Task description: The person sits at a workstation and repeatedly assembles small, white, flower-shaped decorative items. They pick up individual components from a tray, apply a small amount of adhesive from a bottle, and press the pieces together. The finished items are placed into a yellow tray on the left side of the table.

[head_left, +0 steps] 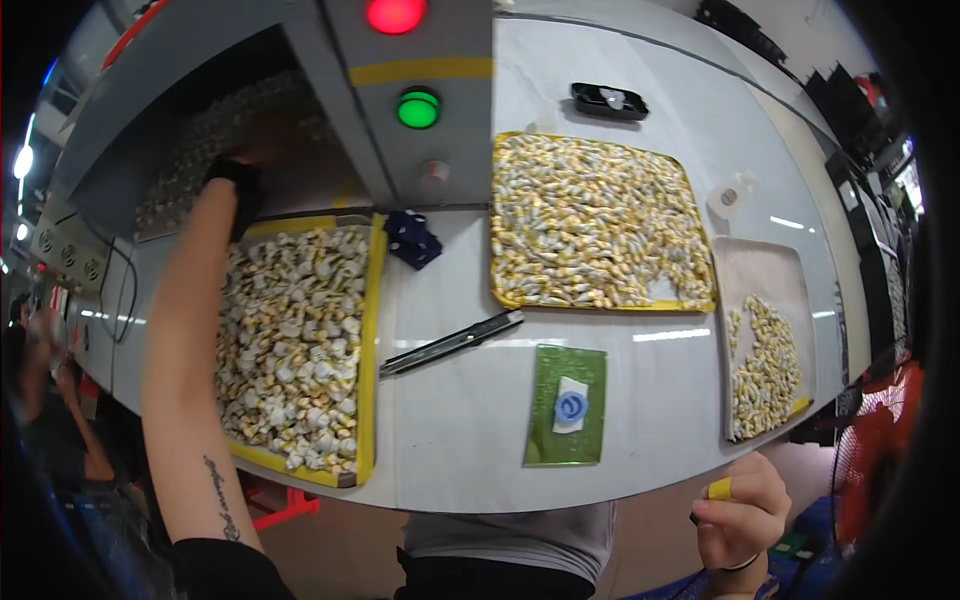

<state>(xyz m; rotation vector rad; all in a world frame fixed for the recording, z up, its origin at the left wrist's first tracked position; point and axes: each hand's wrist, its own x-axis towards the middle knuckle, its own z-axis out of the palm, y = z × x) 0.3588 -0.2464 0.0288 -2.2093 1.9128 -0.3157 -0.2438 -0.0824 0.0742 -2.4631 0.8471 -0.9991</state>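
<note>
My left hand (238,178), in a black glove, reaches into the dark recess of a grey machine. Its fingers blur into the shadow, so I cannot see what they hold. Inside the recess lies a layer of small pale pieces (185,170). Just below that hand stands a yellow-rimmed tray (368,400) heaped with small white and gold pieces (290,350). My right hand (742,508) is closed, off the table's front edge at the lower right. A yellow band or strip (719,489) shows at its index finger, and a small dark tip (693,519) shows by the fingers; what it holds is unclear.
A second yellow tray (600,308) of similar pieces and a smaller pale tray (765,258) stand to the right. Between lie a green pad (545,440) with a blue disc (571,406), a black bar tool (450,343) and dark cloth (412,239). Red (396,12) and green (418,108) buttons face me.
</note>
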